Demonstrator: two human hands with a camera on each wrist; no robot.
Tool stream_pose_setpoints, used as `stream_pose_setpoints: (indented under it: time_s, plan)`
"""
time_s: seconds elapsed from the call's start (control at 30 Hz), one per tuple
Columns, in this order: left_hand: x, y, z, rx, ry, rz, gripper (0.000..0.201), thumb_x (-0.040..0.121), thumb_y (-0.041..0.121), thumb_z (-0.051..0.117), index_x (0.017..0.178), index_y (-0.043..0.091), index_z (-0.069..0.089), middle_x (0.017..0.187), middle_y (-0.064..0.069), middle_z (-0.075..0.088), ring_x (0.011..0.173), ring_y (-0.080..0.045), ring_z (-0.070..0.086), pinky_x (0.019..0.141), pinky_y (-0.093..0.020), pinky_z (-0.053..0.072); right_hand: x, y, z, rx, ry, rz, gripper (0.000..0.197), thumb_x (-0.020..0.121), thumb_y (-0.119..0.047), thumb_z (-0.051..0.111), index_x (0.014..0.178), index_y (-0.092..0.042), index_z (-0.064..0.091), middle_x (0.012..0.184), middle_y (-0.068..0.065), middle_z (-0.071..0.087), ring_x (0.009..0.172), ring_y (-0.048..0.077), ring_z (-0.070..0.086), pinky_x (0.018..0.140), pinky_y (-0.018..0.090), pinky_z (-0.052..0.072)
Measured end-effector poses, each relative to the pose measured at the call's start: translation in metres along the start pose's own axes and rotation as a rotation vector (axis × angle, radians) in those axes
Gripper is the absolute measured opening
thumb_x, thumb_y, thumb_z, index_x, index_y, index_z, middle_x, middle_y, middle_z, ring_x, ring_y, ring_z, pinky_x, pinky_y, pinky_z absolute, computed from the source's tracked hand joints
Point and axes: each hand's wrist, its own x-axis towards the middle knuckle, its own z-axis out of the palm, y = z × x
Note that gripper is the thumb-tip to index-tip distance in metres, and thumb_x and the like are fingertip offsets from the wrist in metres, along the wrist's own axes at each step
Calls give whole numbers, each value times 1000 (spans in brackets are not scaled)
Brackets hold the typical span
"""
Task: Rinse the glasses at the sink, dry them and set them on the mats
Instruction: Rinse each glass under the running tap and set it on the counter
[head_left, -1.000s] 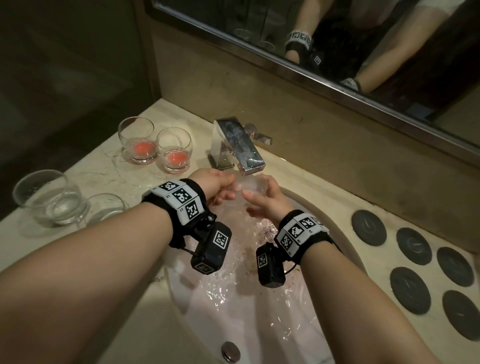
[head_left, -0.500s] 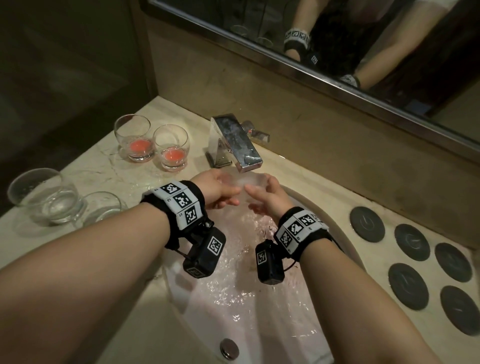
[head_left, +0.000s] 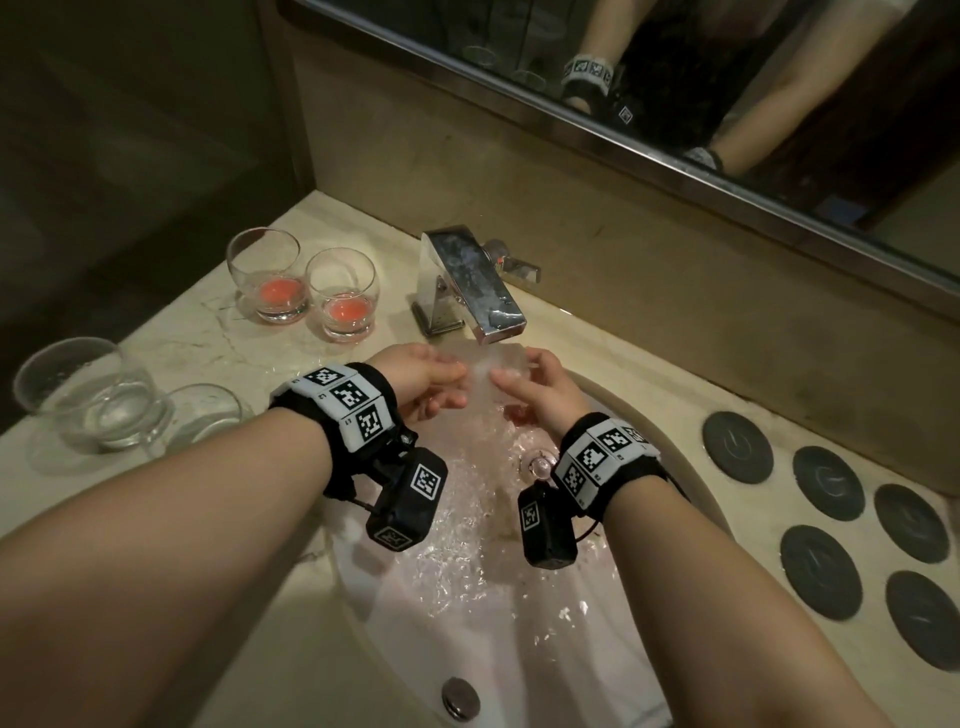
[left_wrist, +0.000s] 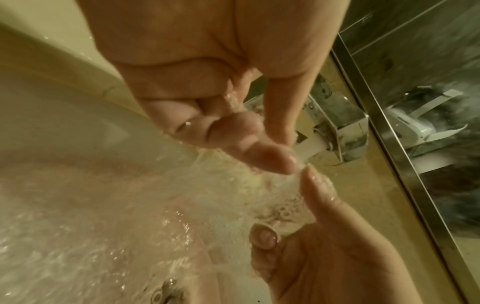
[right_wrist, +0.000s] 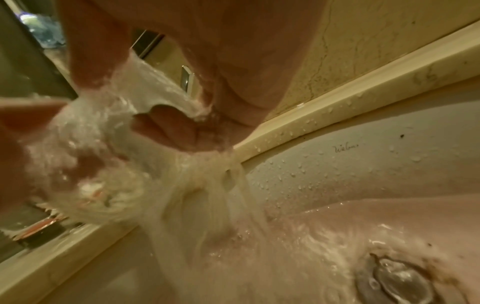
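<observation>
A clear glass (head_left: 493, 371) sits under the running faucet (head_left: 472, 286), over the white sink (head_left: 519, 649). My left hand (head_left: 457, 387) holds it from the left and my right hand (head_left: 514, 379) from the right. In the left wrist view my left fingertips (left_wrist: 272, 162) meet the right hand's fingers (left_wrist: 314, 191) across the wet glass (left_wrist: 280, 207). In the right wrist view water pours over the glass (right_wrist: 98, 164) while my right fingers (right_wrist: 168, 127) curl at its rim. Foam and water hide much of the glass.
Two glasses with red residue (head_left: 270, 280) (head_left: 345, 296) stand left of the faucet. Two clear glasses holding water (head_left: 88, 395) (head_left: 200, 415) stand at the counter's left edge. Several dark round mats (head_left: 737, 447) lie on the right. The drain (head_left: 540, 462) is below my hands, and a mirror (head_left: 675, 78) is behind.
Both hands stay under the stream with the glass, their fingers shifting slightly round it. The drain now shows between my wrists.
</observation>
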Motion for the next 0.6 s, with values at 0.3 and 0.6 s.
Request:
stream_pose_setpoints:
  time_s: [0.3,0.6]
  plan:
    - [0,0,3,-3,29,86,10,94,3,52,87,11,52,58,1,59,32,0,48,32,-10,35,-3,2,3,-25,-19,-24,82,76,-30,78,141,-14,30,136,0,40,86,20,68,70,26,51]
    - [5,-18,-1,115,130,-55,36,96,16,51,131,10,40,82,-8,55,35,-6,56,32,-14,40,0,-7,6,-340,191,-153,71,65,-30,86,122,-16,46,122,3,51,105,18,51,83,27,40]
